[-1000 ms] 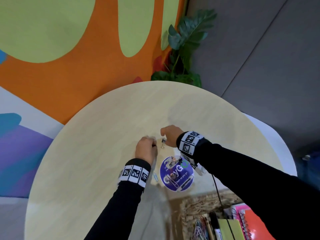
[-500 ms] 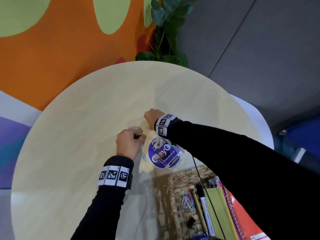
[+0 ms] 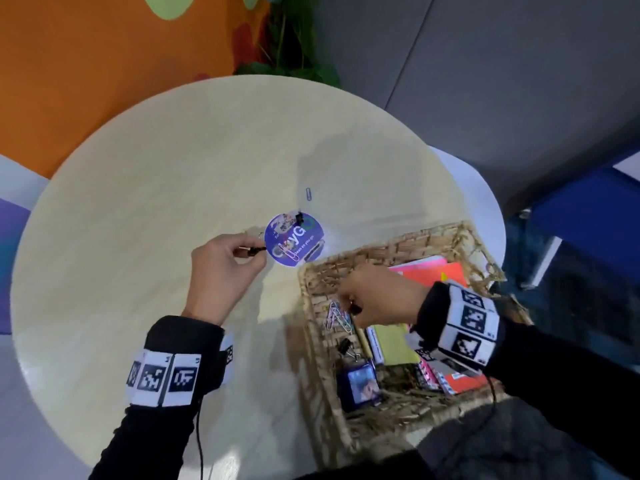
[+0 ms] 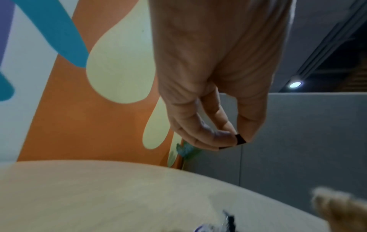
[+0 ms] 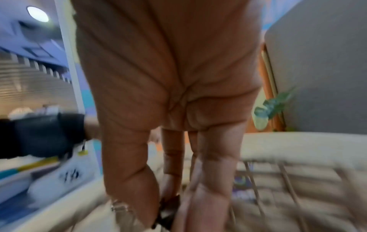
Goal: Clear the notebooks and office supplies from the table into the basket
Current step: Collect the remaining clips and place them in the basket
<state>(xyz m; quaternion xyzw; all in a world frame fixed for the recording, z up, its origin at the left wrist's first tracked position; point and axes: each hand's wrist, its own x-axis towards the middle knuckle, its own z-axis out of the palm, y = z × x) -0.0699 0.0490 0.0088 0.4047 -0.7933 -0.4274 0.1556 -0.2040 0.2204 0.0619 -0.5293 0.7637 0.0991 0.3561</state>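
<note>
My left hand (image 3: pixel 230 263) pinches a small black binder clip (image 3: pixel 254 251) just above the round table (image 3: pixel 156 209), left of a purple round sticker (image 3: pixel 294 239). The clip (image 4: pixel 240 139) shows between thumb and fingertips in the left wrist view. My right hand (image 3: pixel 379 296) pinches another black binder clip (image 3: pixel 355 308) over the wicker basket (image 3: pixel 446 233); that clip (image 5: pixel 168 208) is blurred in the right wrist view. A black clip (image 3: pixel 298 216) and a pink paper clip (image 3: pixel 290 252) lie on the sticker. A blue paper clip (image 3: pixel 309 194) lies beyond it.
The basket holds orange and pink notebooks (image 3: pixel 429 271), a yellow-green pad (image 3: pixel 396 342), paper clips (image 3: pixel 334 318), a black binder clip (image 3: pixel 346 346) and a small blue box (image 3: pixel 360 386). A potted plant (image 3: pixel 291 39) stands behind the table by the orange wall.
My right hand has swung from the table's middle back over the basket with a clip. My left hand lifted a clip and moved slightly toward the sticker. The head view turned right and down.
</note>
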